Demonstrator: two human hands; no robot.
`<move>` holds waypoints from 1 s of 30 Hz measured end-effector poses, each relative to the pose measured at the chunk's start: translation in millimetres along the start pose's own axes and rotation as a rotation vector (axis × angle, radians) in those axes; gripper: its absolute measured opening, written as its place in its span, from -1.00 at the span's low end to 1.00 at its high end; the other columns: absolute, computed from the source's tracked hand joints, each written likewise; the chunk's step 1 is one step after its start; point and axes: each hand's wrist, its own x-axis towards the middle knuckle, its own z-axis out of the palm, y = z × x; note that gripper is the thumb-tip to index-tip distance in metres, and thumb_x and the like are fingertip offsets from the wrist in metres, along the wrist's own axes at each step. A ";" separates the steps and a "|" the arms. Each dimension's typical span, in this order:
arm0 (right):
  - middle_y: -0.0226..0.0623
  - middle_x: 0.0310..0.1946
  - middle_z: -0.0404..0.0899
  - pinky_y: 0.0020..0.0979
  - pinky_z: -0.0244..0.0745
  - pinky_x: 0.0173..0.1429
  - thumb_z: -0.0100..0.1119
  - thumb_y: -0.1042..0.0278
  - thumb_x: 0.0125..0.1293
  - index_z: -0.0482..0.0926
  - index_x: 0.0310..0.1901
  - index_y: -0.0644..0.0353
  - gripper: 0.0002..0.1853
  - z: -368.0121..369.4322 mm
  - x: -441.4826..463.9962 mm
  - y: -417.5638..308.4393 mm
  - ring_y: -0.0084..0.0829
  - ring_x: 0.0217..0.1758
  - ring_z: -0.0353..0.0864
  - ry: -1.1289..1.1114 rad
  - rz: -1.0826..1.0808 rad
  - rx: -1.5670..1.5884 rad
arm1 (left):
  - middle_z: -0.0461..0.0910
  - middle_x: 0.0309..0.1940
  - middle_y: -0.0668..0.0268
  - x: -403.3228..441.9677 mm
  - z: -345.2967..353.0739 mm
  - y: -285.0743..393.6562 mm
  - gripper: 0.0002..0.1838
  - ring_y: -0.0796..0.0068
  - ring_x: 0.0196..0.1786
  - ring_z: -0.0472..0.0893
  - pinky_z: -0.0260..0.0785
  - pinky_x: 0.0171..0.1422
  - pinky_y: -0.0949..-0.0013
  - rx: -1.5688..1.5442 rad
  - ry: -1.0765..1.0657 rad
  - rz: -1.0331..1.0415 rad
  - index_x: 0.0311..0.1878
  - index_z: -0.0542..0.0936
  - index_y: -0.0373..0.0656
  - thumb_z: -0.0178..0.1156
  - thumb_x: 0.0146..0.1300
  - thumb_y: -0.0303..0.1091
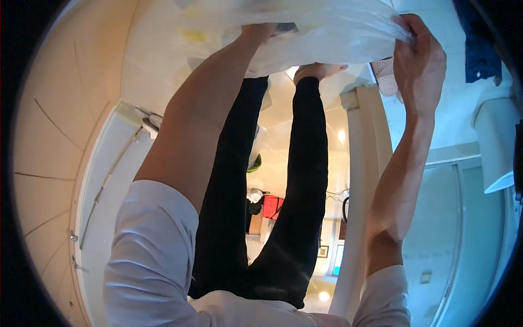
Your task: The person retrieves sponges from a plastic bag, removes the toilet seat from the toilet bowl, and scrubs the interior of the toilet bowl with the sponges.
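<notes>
A big, see-through plastic bag (338,41) is at the top of the view, out in front of the person and over the feet. The right hand (422,54) is pinching a bunch of the bag's edge, with the fingers curled tight on it. The left hand (259,32) is well apart from the right one, at the middle of the bag. Plastic covers its fingers, so I can't tell if they are holding anything. Near that hand there is a small dark patch (286,27), and farther left a yellow patch (193,36) shows in the cloudy plastic. Both are too blurry to name. The person has a white shirt (152,240) and long black pants (308,163). One bare foot (321,71) shows just below the bag. To the right of the foot is a pink slipper (387,82) with little dots. Some dark blue cloth (479,49) is near the top right corner. Far back, between the legs, there is a bright red thing (272,207).
</notes>
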 end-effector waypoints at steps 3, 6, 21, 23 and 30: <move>0.02 -0.09 0.76 -0.16 0.61 0.15 0.01 0.45 0.34 0.69 0.10 0.18 -0.63 4.2 -2.1 -0.5 0.01 -0.04 0.77 -0.014 0.034 0.003 | 0.69 0.15 0.26 -5.3 -10.9 -10.3 -0.38 0.07 0.10 0.70 0.54 0.14 -0.06 -0.011 0.108 0.079 0.34 0.60 0.13 0.48 0.17 -0.29; 0.04 -0.09 0.75 -0.16 0.60 0.17 0.02 0.42 0.33 0.69 0.10 0.19 -0.63 -2.0 -4.5 -3.1 0.03 -0.03 0.76 -0.006 0.069 0.052 | 0.69 0.15 0.27 -24.5 -20.3 -25.6 -0.38 0.08 0.12 0.70 0.54 0.17 -0.07 -0.015 0.253 0.179 0.34 0.60 0.15 0.49 0.16 -0.29; -0.07 0.16 0.50 -0.05 0.42 0.29 0.49 0.29 0.14 0.52 0.34 0.05 -0.32 11.7 -44.1 -112.9 -0.02 0.23 0.45 0.219 -0.378 0.160 | 0.70 -0.12 0.27 -122.4 -186.1 -21.4 -0.60 0.52 -0.08 0.73 0.67 0.00 0.37 -1.777 -0.169 -0.764 0.20 0.60 -0.21 0.43 0.35 -0.39; 0.06 0.12 0.46 0.01 0.46 0.24 0.47 0.30 0.13 0.42 0.43 0.06 -0.23 35.6 -65.1 -126.9 0.02 0.22 0.45 0.123 -0.445 0.148 | 0.70 -0.09 0.27 -119.1 -194.0 -17.9 -0.60 0.53 -0.05 0.72 0.66 -0.01 0.37 -1.857 -0.282 -0.698 0.20 0.60 -0.20 0.44 0.34 -0.39; -0.01 0.06 0.50 -0.03 0.58 0.16 0.48 0.21 0.13 0.16 0.58 0.16 0.00 75.6 -81.4 -104.0 0.05 0.14 0.52 -0.114 -0.023 0.117 | 0.67 -0.02 0.38 -77.6 -138.3 -30.3 -0.64 0.53 -0.02 0.67 0.53 0.17 0.38 -1.675 -0.421 -0.497 0.19 0.64 -0.19 0.37 0.41 -0.27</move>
